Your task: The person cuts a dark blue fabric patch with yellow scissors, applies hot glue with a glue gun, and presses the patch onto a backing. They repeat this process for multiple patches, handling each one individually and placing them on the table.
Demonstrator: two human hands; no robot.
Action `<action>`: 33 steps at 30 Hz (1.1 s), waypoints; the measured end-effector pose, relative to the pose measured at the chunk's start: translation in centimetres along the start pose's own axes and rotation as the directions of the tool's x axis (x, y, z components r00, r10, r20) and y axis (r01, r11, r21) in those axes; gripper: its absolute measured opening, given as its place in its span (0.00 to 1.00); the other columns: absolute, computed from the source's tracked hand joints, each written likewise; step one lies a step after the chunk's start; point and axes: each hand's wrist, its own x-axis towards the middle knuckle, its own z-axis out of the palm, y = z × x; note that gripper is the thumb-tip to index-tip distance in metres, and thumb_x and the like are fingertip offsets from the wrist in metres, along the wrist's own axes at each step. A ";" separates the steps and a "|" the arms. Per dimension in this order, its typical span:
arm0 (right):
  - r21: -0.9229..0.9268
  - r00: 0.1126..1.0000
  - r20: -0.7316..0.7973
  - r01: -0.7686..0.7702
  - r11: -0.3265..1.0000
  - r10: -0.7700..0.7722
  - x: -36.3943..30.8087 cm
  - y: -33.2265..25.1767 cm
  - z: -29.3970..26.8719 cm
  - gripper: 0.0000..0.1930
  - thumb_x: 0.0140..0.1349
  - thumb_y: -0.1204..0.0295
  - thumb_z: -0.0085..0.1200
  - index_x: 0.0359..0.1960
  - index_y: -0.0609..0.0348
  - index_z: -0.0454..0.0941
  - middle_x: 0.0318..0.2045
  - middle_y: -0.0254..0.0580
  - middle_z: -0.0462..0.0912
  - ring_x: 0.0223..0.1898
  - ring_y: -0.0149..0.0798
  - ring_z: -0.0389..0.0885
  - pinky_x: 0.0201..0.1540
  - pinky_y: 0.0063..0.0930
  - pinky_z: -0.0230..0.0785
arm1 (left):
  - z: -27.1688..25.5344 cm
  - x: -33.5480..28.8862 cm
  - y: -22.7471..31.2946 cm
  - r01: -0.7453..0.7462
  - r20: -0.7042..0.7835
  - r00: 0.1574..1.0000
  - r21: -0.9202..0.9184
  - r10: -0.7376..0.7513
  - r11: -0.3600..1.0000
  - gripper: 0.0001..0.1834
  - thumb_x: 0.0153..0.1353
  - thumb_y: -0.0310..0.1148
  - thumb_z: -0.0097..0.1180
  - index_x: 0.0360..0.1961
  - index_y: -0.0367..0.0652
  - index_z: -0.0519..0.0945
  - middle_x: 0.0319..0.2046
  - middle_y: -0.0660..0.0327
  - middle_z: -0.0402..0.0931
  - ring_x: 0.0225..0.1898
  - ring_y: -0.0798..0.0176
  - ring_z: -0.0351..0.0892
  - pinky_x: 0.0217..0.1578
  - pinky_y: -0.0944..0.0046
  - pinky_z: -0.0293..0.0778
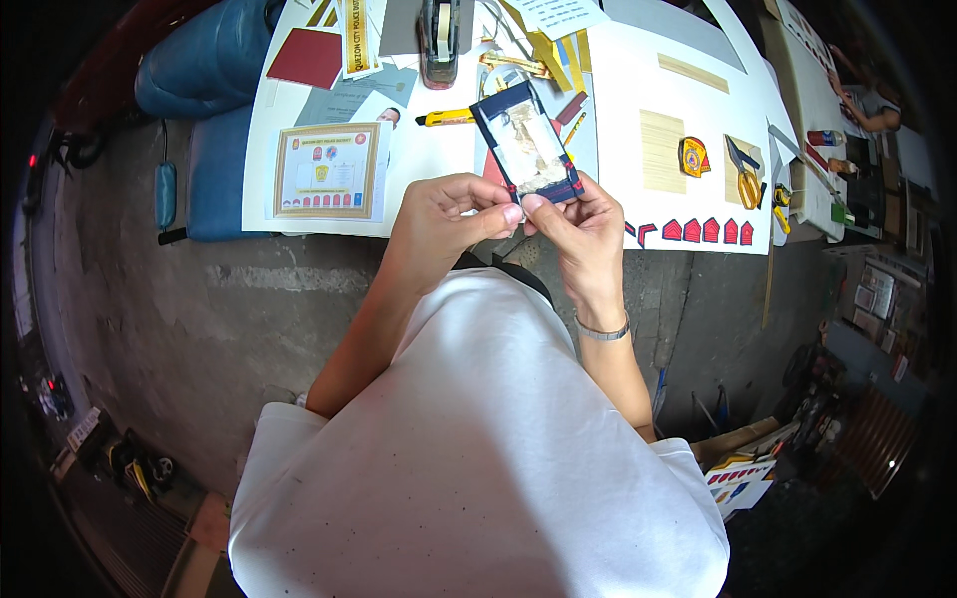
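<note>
Held over the table's front edge is a small rectangular patch-like piece [528,140] with a dark blue border, a pale, brown-stained middle and red bits at its lower corners. My right hand [578,221] grips its lower right part, thumb on top. At its lower left corner, the fingers of my left hand [464,211] are pinched together. Whether a small part lies between those fingertips is too small to make out. Behind the piece, a yellow cutter knife [445,118] lies beside a black tape dispenser [439,50].
A white table [623,120] carries a framed-looking printed certificate [327,171] at left. Several red chevron patches [710,231], an orange badge patch [693,156] and scissors [745,177] lie at right. A blue padded seat [224,179] stands left; another person [877,110] sits far right.
</note>
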 end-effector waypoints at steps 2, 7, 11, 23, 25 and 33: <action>0.004 1.000 0.010 -0.026 1.000 0.026 0.4 0.5 -0.2 0.08 0.62 0.81 0.65 0.42 0.66 0.83 0.31 0.37 0.87 0.28 0.23 0.83 0.32 0.16 0.76 | -0.2 0.1 -0.2 0.015 -0.012 1.000 -0.006 -0.015 1.000 0.07 0.63 0.23 0.65 0.40 0.32 0.83 0.35 0.55 0.85 0.35 0.66 0.85 0.39 0.69 0.84; -0.039 0.987 0.105 -0.116 0.992 0.120 1.3 1.2 -1.2 0.08 0.62 0.79 0.66 0.42 0.64 0.82 0.30 0.36 0.87 0.28 0.23 0.83 0.33 0.16 0.74 | -1.3 0.5 -1.5 0.118 -0.026 0.993 -0.056 -0.119 0.992 0.07 0.64 0.25 0.65 0.41 0.33 0.82 0.35 0.56 0.84 0.35 0.69 0.85 0.38 0.70 0.83; -0.096 0.977 0.148 -0.139 0.986 0.152 1.3 1.8 -1.4 0.09 0.62 0.78 0.66 0.42 0.65 0.82 0.30 0.36 0.87 0.29 0.24 0.83 0.35 0.17 0.74 | -2.6 0.7 -2.4 0.124 -0.016 0.992 -0.136 -0.127 0.983 0.06 0.64 0.25 0.64 0.40 0.35 0.81 0.36 0.58 0.84 0.36 0.69 0.84 0.38 0.70 0.83; -0.244 0.977 0.165 -0.088 0.966 0.131 2.1 4.6 2.3 0.06 0.67 0.75 0.62 0.40 0.66 0.81 0.31 0.36 0.85 0.31 0.23 0.80 0.37 0.18 0.74 | -5.9 0.5 -4.9 0.113 0.022 0.993 -0.451 -0.115 0.886 0.06 0.67 0.28 0.60 0.43 0.40 0.81 0.38 0.61 0.84 0.40 0.68 0.83 0.42 0.65 0.81; -0.200 0.980 0.169 -0.071 0.977 0.106 2.3 5.0 2.9 0.06 0.68 0.75 0.61 0.39 0.67 0.80 0.31 0.36 0.85 0.31 0.24 0.80 0.36 0.19 0.73 | -6.0 0.4 -4.8 0.083 -0.010 0.995 -0.453 -0.099 0.888 0.06 0.66 0.28 0.62 0.42 0.41 0.82 0.39 0.60 0.84 0.38 0.70 0.83 0.43 0.65 0.80; -0.545 0.976 0.188 0.196 0.815 -0.109 1.8 5.6 3.4 0.06 0.71 0.73 0.58 0.41 0.65 0.78 0.33 0.32 0.81 0.34 0.23 0.76 0.39 0.19 0.71 | -4.0 -0.1 -4.3 -0.017 -0.278 0.955 -0.391 -0.100 0.920 0.06 0.65 0.29 0.65 0.38 0.37 0.84 0.34 0.61 0.85 0.33 0.71 0.83 0.36 0.67 0.83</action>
